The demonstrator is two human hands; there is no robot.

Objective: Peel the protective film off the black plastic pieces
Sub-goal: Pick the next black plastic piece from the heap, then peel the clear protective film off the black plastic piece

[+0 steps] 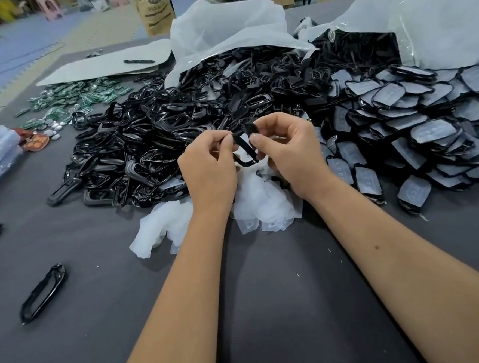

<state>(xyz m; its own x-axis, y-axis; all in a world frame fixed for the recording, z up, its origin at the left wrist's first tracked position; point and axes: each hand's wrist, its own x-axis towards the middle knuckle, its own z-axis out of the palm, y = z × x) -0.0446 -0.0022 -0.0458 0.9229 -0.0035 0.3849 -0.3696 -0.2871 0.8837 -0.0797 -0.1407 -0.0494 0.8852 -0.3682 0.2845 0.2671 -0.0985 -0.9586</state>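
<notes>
Here: grey table, heap of black pieces, pile of peeled film.
Above the film pile, left hand and right hand both pinch one black frame piece between curled fingertips.

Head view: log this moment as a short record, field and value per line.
activity: peeling film off a black plastic piece
left hand: pinches the piece's left end
right hand: pinches its upper right part
peeled film: white heap on the table below the hands
unpeeled stock: film-covered pieces piled at right
frame pile: black, centre-left
loose frame: lies near left
surface: grey table
</notes>
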